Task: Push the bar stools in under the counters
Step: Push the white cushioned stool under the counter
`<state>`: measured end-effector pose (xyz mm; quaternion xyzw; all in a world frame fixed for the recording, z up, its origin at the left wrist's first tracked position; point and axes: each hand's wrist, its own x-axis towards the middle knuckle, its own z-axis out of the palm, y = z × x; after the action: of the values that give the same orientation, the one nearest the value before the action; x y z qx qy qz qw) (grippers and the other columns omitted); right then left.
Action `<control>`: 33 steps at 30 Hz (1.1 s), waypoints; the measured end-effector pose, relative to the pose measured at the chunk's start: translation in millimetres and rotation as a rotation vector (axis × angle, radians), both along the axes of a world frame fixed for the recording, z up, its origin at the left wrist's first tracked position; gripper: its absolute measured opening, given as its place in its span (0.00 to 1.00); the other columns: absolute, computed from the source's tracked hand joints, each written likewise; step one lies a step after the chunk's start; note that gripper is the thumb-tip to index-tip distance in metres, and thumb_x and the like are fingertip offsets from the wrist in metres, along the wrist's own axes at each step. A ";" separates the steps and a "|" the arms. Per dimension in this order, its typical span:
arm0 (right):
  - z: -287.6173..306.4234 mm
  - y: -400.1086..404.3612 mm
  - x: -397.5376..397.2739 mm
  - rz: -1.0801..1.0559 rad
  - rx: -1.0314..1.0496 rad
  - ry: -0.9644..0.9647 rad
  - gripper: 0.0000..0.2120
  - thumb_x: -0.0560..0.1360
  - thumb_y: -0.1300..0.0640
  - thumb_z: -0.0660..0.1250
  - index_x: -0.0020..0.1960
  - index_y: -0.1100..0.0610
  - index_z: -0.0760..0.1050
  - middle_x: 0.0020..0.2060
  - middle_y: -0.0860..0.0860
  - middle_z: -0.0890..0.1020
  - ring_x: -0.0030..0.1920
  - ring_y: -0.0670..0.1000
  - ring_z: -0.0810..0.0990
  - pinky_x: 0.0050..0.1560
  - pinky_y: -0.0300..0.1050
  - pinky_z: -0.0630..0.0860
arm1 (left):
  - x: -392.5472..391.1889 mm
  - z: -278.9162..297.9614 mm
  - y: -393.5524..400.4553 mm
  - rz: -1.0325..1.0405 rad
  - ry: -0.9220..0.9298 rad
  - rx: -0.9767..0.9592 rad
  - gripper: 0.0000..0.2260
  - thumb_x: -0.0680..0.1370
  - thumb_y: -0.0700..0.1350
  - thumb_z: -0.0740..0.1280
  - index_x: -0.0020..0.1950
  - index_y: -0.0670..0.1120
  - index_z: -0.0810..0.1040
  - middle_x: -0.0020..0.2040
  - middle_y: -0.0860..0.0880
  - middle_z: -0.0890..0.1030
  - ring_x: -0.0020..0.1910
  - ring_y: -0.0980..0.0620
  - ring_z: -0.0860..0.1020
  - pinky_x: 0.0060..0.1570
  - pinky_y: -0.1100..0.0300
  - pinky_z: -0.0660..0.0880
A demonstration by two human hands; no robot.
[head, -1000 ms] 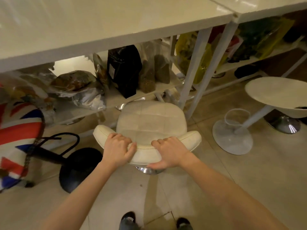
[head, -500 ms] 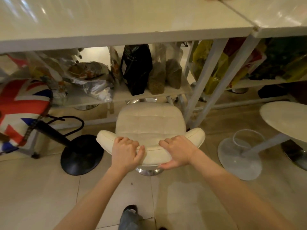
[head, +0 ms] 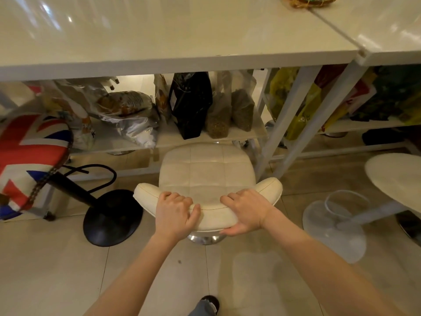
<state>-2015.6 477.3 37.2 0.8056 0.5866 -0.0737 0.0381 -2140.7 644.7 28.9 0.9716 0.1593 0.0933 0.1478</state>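
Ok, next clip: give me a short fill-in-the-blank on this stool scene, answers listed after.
1. Both hands, left hand and right hand, grip the cream stool's ____.
2. The flag-patterned stool stands on a round base coloured ____.
3. The black bag stands on the ____ below the counter.

Answers: backrest; black; shelf

- Tiled floor (head: pixel 57 270): three stool bases stand on it, black (head: pixel 112 217), chrome (head: pixel 205 239), white (head: pixel 333 231).
- Low shelf (head: pixel 173 139): bags (head: pixel 191 103) standing in a row.
- Counter (head: pixel 159 35): a basket (head: pixel 311 1) at its far edge.
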 end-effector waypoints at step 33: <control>62.8 -143.8 28.1 -0.569 0.318 -0.062 0.38 0.73 0.32 0.53 0.71 0.61 0.60 0.68 0.57 0.71 0.69 0.56 0.66 0.70 0.51 0.60 | 145.7 54.8 -122.5 -0.642 0.021 0.152 0.28 0.77 0.59 0.44 0.73 0.49 0.59 0.75 0.47 0.61 0.74 0.49 0.56 0.73 0.49 0.46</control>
<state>-1987.5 333.6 100.0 0.9350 0.3406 0.0359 -0.0924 -1995.0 522.2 83.7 0.9813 -0.1612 0.0437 0.0952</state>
